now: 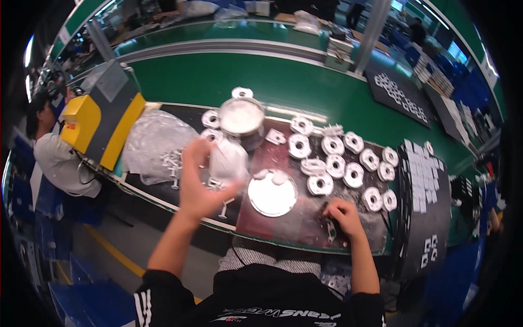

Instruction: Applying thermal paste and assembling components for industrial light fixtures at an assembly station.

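Note:
My left hand (197, 182) is raised over the left part of the bench, thumb and index finger curved around a white rounded piece (229, 159). Motion blurs that piece, so its exact kind cannot be made out. Just beyond stands a round tub (241, 116) with white contents. A bright white disc (272, 193) lies on the reddish board between my hands, small pale lumps at its far edge. At the board's right, my right hand (344, 216) is closed, its fingertips pinched on something small and dark that they mostly hide. Several white ring-shaped housings (334, 166) sit beyond it.
A yellow and grey machine (101, 122) and a clear plastic bag (155, 139) occupy the left side, with white T-shaped pieces (173, 163) beside the bag. Black sheets with white pieces (422, 201) are at right. A co-worker (62, 158) sits at far left.

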